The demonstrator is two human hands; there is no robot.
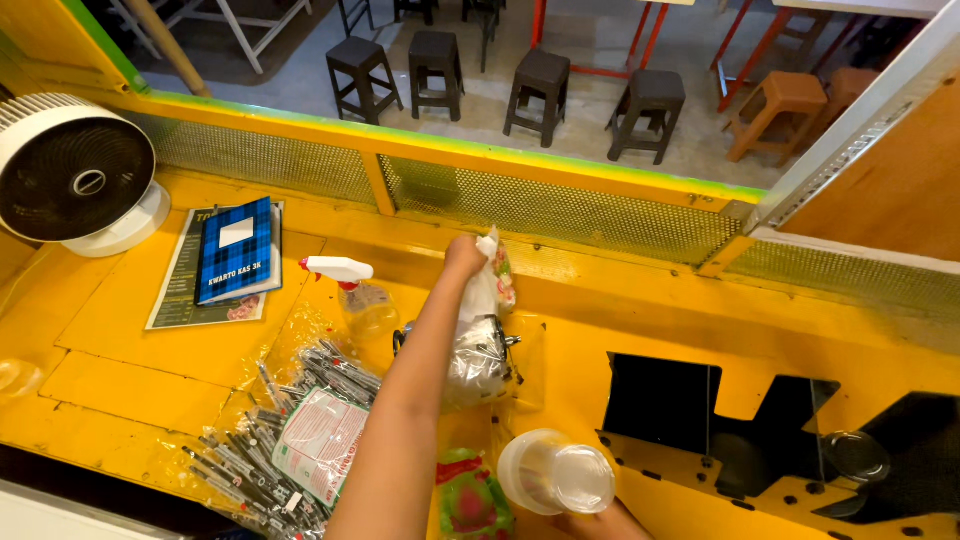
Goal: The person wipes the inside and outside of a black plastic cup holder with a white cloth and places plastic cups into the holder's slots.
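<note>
My left hand (465,256) is raised over the yellow counter (140,330) and pinches the top of a clear plastic bag (480,352). The bag hangs down, holding small dark metal pieces, with a coloured label at its top. At the bottom edge my right hand (600,524) grips a stack of clear plastic cups (556,474), tilted with the rim facing up. Only part of that hand shows. A green and red packet (470,497) lies just left of the cups, under my left forearm.
A spray bottle (355,290) stands left of the hanging bag. A clear bag of pens (290,430) lies bottom left. A blue plaid notebook (236,250) and a white fan (75,170) sit far left. Black cut-outs (665,405) open at right; stools (540,90) stand beyond the mesh rail.
</note>
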